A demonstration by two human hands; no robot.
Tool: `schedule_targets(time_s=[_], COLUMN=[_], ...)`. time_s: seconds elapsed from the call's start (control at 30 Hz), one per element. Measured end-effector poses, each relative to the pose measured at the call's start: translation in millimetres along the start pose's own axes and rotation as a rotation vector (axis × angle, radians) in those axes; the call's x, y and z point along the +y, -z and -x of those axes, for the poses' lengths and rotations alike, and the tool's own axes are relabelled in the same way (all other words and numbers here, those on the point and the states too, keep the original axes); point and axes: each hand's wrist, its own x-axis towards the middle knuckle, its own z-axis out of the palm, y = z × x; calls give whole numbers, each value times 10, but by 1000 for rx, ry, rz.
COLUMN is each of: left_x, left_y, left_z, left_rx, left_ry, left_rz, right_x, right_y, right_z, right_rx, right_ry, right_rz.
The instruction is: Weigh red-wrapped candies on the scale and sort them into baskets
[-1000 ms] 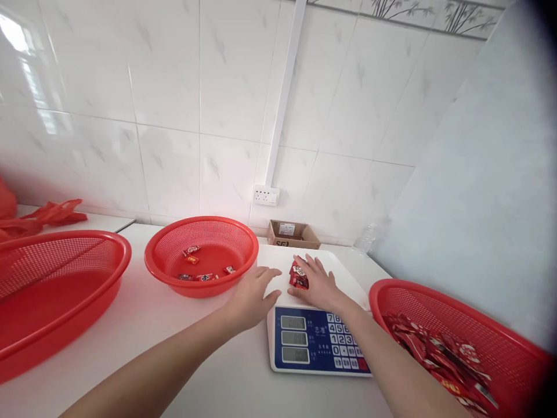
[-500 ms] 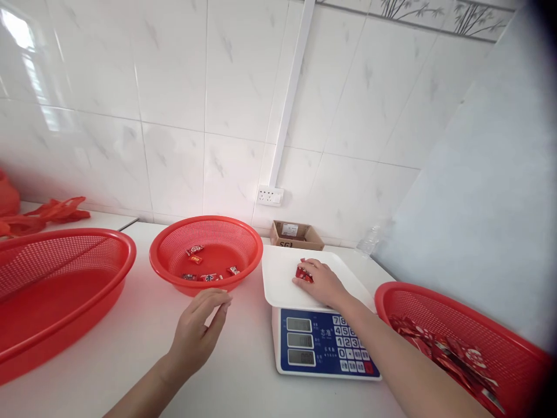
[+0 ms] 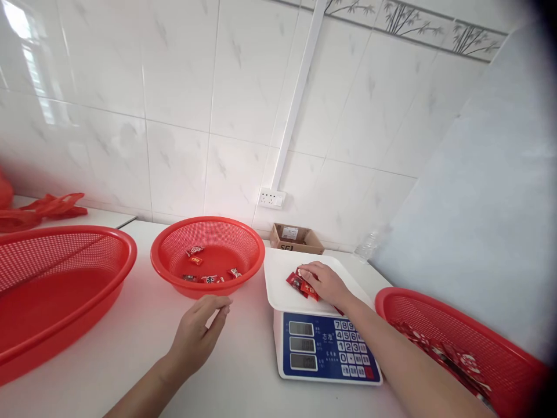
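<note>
My right hand (image 3: pixel 325 285) is over the white weighing tray (image 3: pixel 278 267) of a digital scale (image 3: pixel 331 348), its curled fingers on a small heap of red wrapped candies (image 3: pixel 296 282). Some of the candies show beside the fingertips, and the palm hides the others. A bit of red wrapper (image 3: pixel 338 310) shows under the wrist. My left hand (image 3: pixel 198 331) hovers above the table in front of a round red basket (image 3: pixel 165 270). Its thumb and fingertips are drawn together in a loose pinch with nothing visible in them. Several wrapped candies (image 3: pixel 209 279) lie in that basket.
A red basket (image 3: pixel 383 299) at the right holds many red packets. Another large red basket (image 3: pixel 126 261) stands at the left. Behind the scale are a small cardboard box (image 3: pixel 300 247) and a clear plastic item (image 3: pixel 368 247). Red bags (image 3: pixel 47 208) lie at the back left.
The red candies that were bunched under my right hand are now spread more widely on the tray, with more of them showing. My left hand has hardly moved. The view has shifted slightly.
</note>
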Motion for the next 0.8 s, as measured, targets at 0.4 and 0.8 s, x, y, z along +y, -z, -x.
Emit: schedule_targets(time_s=[0.4, 0.8], left_x=[-20, -29], left_y=[-13, 70], left_z=[13, -145], left_rx=[-61, -77], left_ry=[92, -29], left_rz=[15, -437], right_x=[343, -249], right_y=[445, 74], right_z=[255, 852], right_rx=[-298, 209], right_ry=[-218, -171], right_rz=[58, -262])
